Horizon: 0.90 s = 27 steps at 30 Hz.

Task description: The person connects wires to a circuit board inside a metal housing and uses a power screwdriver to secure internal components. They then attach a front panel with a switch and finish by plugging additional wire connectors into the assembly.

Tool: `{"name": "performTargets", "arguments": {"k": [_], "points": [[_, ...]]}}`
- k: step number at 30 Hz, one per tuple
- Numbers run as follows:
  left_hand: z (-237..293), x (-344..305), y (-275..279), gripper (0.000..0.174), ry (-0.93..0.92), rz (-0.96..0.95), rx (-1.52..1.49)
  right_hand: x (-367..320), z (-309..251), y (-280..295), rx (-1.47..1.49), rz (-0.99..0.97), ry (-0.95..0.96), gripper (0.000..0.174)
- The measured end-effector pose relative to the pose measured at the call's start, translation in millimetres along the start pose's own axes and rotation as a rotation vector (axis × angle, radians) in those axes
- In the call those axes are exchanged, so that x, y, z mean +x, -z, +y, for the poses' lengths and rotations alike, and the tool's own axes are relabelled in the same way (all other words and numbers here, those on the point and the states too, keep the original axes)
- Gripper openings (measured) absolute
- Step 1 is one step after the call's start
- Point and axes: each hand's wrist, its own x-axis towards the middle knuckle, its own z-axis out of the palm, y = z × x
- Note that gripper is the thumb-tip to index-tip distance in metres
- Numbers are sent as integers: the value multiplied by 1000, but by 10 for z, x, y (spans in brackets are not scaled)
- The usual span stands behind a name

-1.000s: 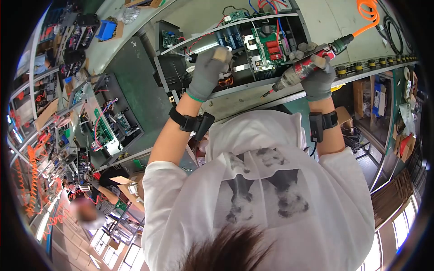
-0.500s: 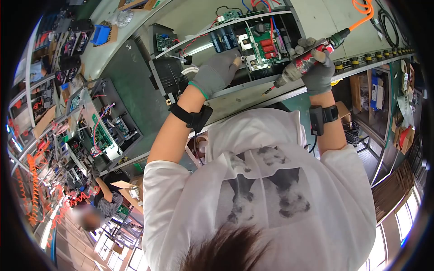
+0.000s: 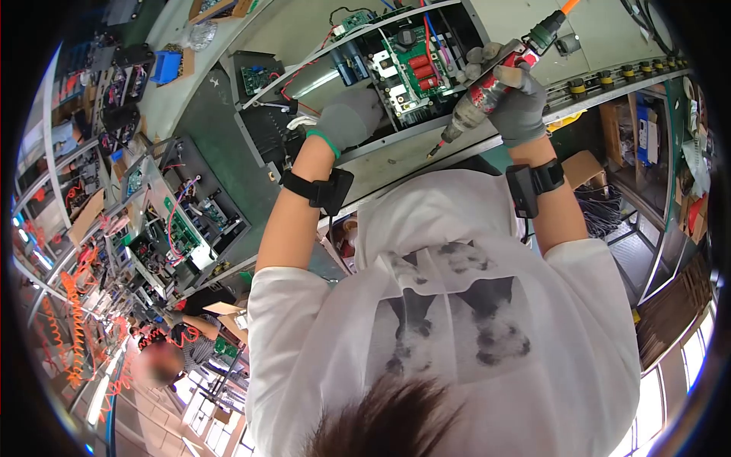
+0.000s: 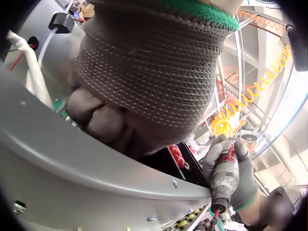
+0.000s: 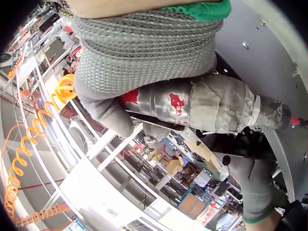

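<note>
Right grip point(image 3: 521, 109) curls round a worn, round red-and-grey metal driver point(image 3: 478, 105), likely tilted to clear the open grey metal box point(image 4: 96, 166), where I can't tell left grip's point(image 3: 350, 119) hold.

We see the chassis point(image 3: 396, 138) by the worktop's point(image 3: 525, 15) near edge, board point(image 3: 415, 72) in its right half, driver point(image 3: 483, 95) by its near-right corner.

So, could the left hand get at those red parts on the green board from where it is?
Probably yes: the left hand is in the open case, beside the green board, and nothing seems to cover the red parts. The driver in the right hand is on their other side.
</note>
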Motion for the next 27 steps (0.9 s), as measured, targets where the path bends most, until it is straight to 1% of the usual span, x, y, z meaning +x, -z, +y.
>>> {"name": "performTargets", "arguments": {"k": [1, 3, 4, 6, 8, 13, 17, 19, 20, 22, 23, 25, 27], "points": [[-63, -14, -10, 28, -1, -7, 4, -6, 18, 9, 6, 5, 1, 32], [-151, -48, -35, 28, -144, 78, -290, -5, 20, 33, 43, 45, -13, 30], [-155, -42, -46, 28, -140, 75, -291, -1, 17, 35, 46, 47, -17, 30], [-176, -31, -43, 29, -211, 105, -308, 1, 22, 7, 26, 20, 5, 30], [-212, 12, -44, 26, -225, 96, -317, -2, 6, -31, 20, -3, 13, 31], [-277, 70, -32, 21, -296, 52, -205, 22, 24, 37, -20, -4, 25, 29], [-337, 132, -66, 19, -264, 38, -134, 20, 20, 25, -7, -17, 24, 29], [-329, 135, -60, 18, -212, 2, 24, 37, 40, 64, 0, -83, 26, 29], [-305, 117, -76, 18, -212, 1, 27, 33, 45, 61, 2, -83, 28, 29], [-224, 39, -149, 17, -204, 155, -7, 11, 53, 53, 3, -7, 42, 29], [-213, 27, -197, 17, -204, 154, -3, 16, 52, 58, 6, -8, 44, 29], [-188, -12, -286, 17, -172, 215, -102, 9, 59, 68, 3, -10, 50, 29], [-161, -28, -297, 19, -142, 212, -101, -2, 65, 53, 4, -9, 43, 30]]}}
